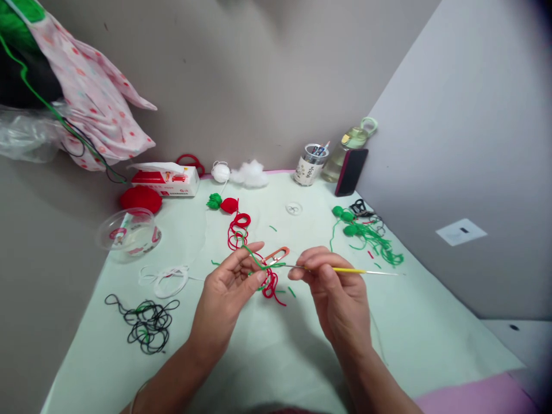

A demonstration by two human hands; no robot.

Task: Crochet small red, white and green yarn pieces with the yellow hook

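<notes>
My right hand (334,282) grips a crochet hook (351,270) with a yellow handle and metal ends. Its left tip meets a short strip of green yarn (276,265) in front of me. The thumb and fingers of my left hand (235,279) pinch that yarn, and a strand runs over the raised index finger. Just behind the fingertips lies a small orange thread snipper (277,255) on the table. Below and around it are loose red yarn strands (270,286), partly hidden by my left hand.
Black cord (149,325) and white cord (170,280) lie left, near a clear plastic bowl (129,236). A tissue box (172,181), white yarn ball (221,172), pen holder (308,167), bottle (340,158) and phone (351,172) line the back. Green yarn pieces (371,236) lie right.
</notes>
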